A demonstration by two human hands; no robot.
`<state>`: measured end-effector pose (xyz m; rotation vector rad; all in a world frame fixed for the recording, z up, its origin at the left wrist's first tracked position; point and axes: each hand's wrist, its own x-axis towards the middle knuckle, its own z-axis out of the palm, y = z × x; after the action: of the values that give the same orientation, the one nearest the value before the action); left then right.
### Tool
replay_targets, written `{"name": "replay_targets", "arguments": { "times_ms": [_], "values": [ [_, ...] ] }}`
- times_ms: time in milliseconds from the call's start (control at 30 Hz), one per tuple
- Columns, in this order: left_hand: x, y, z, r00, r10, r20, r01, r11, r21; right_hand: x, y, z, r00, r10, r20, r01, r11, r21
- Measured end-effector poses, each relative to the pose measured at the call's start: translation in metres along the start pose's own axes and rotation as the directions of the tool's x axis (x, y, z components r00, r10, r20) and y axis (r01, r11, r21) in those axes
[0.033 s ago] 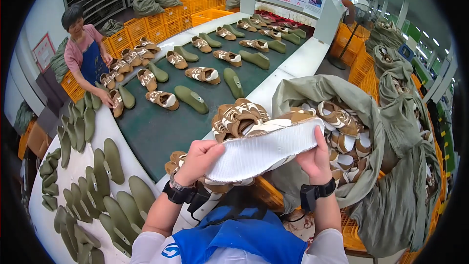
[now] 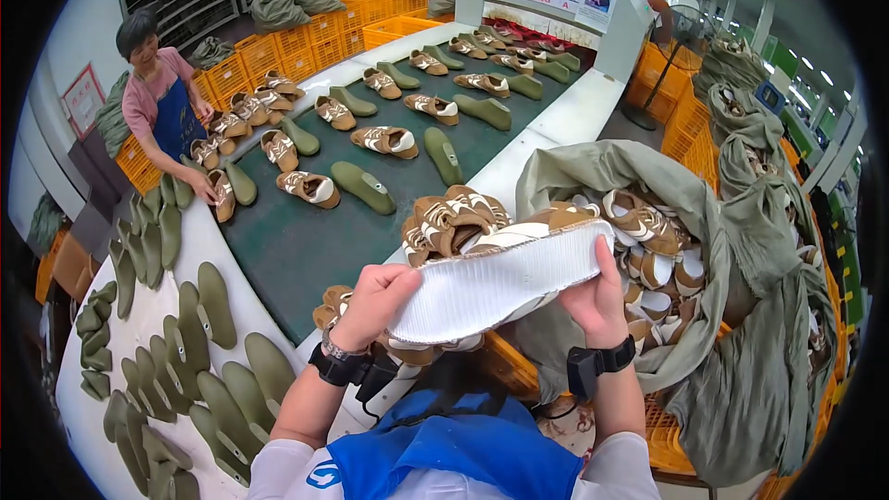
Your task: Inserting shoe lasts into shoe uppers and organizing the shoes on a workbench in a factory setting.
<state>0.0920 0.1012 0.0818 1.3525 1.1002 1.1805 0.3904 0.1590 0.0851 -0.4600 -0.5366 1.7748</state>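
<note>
Between my two hands is a brown-and-white shoe upper (image 2: 505, 280), tilted so that its ribbed white underside faces me. My left hand (image 2: 375, 301) is closed on its left end, thumb pressed against the edge. My right hand (image 2: 597, 296) grips the other end, thumb up along the white bottom. Just behind it a cluster of similar shoe uppers (image 2: 449, 222) is partly covered by the held one. To its right a grey-green cloth sack (image 2: 565, 171) gapes, with many more uppers (image 2: 648, 222) inside.
A dark green conveyor belt (image 2: 287, 282) carries uppers beside green shoe lasts (image 2: 363, 187). More lasts (image 2: 215, 306) stand on the white side table at left. Across the belt, a person in a blue apron (image 2: 176, 120) touches a shoe. Orange crates (image 2: 662, 431) lie beneath the sack.
</note>
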Motion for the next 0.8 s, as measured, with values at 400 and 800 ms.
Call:
{"name": "replay_targets", "arguments": {
  "times_ms": [400,800],
  "values": [
    [-0.034,-0.035,0.023,0.907,-0.413,0.084,0.372,0.691,-0.619,-0.055,0.079,0.036,0.425,0.083,0.901,0.897,-0.168,-0.408],
    [-0.037,-0.012,0.022,0.967,-0.126,-0.222,0.058,0.955,-0.291,-0.074,-0.001,-0.184,0.960,-0.258,-0.110,-0.271,-0.749,-0.604]
  ]
}}
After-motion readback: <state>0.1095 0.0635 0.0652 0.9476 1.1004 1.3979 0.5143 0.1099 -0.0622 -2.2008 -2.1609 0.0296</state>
